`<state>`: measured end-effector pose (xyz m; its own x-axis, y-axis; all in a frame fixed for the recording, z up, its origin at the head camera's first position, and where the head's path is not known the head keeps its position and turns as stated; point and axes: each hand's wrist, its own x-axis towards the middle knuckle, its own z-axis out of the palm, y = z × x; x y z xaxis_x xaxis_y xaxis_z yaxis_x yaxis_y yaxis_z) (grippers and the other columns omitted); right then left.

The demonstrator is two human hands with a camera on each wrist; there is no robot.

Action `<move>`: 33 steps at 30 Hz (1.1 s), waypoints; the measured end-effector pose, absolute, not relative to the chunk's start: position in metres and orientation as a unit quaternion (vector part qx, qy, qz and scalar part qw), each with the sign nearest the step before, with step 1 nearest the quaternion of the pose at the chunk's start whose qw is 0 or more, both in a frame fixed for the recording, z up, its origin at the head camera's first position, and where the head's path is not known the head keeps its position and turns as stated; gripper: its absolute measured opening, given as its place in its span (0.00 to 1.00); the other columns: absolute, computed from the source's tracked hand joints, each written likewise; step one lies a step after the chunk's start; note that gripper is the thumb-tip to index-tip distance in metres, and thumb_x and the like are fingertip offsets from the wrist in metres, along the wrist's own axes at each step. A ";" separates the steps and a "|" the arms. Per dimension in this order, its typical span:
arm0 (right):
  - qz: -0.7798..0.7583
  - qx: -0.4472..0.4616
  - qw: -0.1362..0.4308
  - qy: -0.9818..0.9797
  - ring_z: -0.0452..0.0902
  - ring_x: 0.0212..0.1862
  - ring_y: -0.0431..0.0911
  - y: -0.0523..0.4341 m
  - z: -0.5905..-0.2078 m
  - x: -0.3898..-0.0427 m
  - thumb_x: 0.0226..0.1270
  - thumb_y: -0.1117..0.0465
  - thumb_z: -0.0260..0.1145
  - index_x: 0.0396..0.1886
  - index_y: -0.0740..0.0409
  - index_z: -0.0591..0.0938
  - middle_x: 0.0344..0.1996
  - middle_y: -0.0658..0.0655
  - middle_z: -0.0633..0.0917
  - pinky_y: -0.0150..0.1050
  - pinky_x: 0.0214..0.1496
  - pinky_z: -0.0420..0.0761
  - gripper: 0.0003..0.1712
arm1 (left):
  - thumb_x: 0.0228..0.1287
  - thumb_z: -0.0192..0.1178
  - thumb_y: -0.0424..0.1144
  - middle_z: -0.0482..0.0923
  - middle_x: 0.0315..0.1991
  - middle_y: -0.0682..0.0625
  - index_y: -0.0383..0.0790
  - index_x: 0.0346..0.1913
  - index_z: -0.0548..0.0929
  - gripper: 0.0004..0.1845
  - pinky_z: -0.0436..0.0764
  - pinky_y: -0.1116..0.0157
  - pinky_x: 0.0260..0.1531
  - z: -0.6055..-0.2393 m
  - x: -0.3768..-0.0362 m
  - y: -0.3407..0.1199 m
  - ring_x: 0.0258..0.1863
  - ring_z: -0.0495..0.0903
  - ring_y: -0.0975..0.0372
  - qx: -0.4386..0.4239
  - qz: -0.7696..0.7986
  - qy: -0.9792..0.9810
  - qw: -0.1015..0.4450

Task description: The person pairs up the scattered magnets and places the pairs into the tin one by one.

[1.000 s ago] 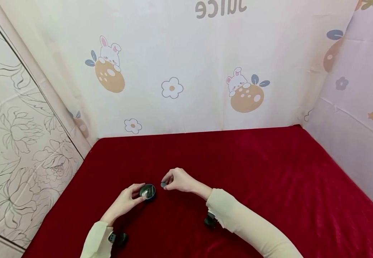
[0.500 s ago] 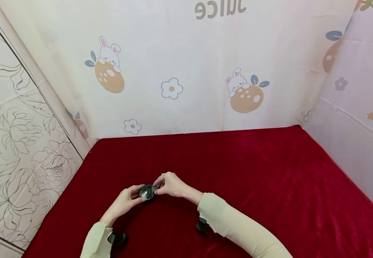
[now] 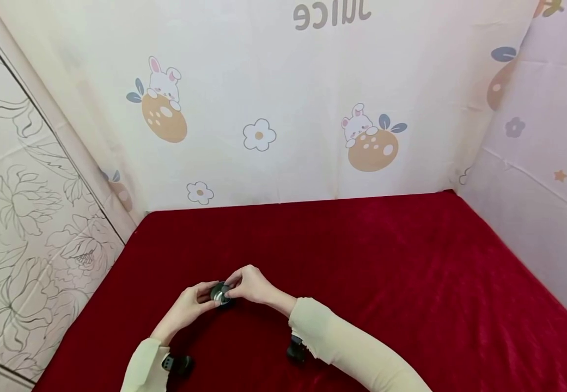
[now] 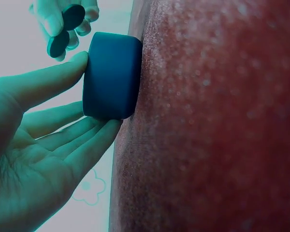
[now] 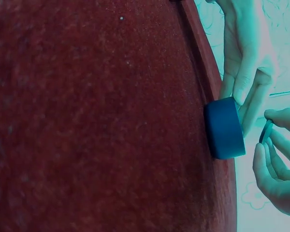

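Observation:
A small round dark container [image 3: 219,294] stands on the red cloth [image 3: 361,261] near the front. My left hand [image 3: 191,304] holds its side between thumb and fingers [image 4: 53,79], seen in the left wrist view around the container [image 4: 112,76]. My right hand [image 3: 250,285] is right over the container's open top and pinches small dark discs [image 4: 72,16]. In the right wrist view one disc [image 5: 266,130] sits edge-on in my right fingers [image 5: 280,166], just off the container [image 5: 224,128], with my left hand [image 5: 246,63] behind it.
The red cloth covers the whole table, bordered by printed fabric walls [image 3: 288,109] at the back and right and a floral panel [image 3: 23,190] at the left. Black wrist cameras [image 3: 177,363] [image 3: 295,350] sit under both sleeves.
My right hand has moved left with the discs from beside the container to right over its top. The left hand has kept its hold on the container.

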<state>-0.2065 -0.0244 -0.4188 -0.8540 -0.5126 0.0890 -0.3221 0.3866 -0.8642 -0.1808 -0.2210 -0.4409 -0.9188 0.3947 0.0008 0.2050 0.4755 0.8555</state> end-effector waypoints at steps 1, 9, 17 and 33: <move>-0.495 -0.248 0.096 0.827 0.74 0.25 0.36 -0.025 -0.419 -0.207 0.47 0.67 0.70 0.32 0.64 0.84 0.25 0.52 0.83 0.26 0.26 0.73 0.09 | 0.56 0.59 0.36 0.67 0.54 0.32 0.27 0.58 0.66 0.28 0.76 0.66 0.41 -0.441 -0.181 -0.221 0.50 0.73 0.48 0.176 0.481 0.853 0.099; -0.497 -0.229 0.083 0.833 0.75 0.27 0.37 -0.035 -0.423 -0.208 0.47 0.67 0.69 0.32 0.64 0.84 0.27 0.54 0.84 0.26 0.28 0.73 0.10 | 0.56 0.60 0.36 0.68 0.53 0.32 0.26 0.58 0.66 0.28 0.76 0.66 0.41 -0.443 -0.182 -0.222 0.50 0.73 0.48 0.173 0.482 0.854 0.098; -0.506 -0.211 0.077 0.833 0.77 0.29 0.37 -0.044 -0.426 -0.206 0.48 0.67 0.69 0.32 0.65 0.84 0.29 0.54 0.84 0.25 0.29 0.74 0.10 | 0.56 0.60 0.36 0.70 0.52 0.33 0.26 0.58 0.66 0.28 0.77 0.66 0.41 -0.444 -0.182 -0.222 0.49 0.74 0.48 0.174 0.473 0.858 0.092; -0.510 -0.230 0.084 0.824 0.75 0.28 0.38 -0.018 -0.413 -0.201 0.53 0.64 0.66 0.34 0.64 0.83 0.32 0.55 0.84 0.27 0.27 0.73 0.09 | 0.55 0.61 0.36 0.72 0.50 0.34 0.27 0.56 0.69 0.27 0.77 0.64 0.40 -0.435 -0.180 -0.222 0.45 0.77 0.50 0.184 0.455 0.867 0.082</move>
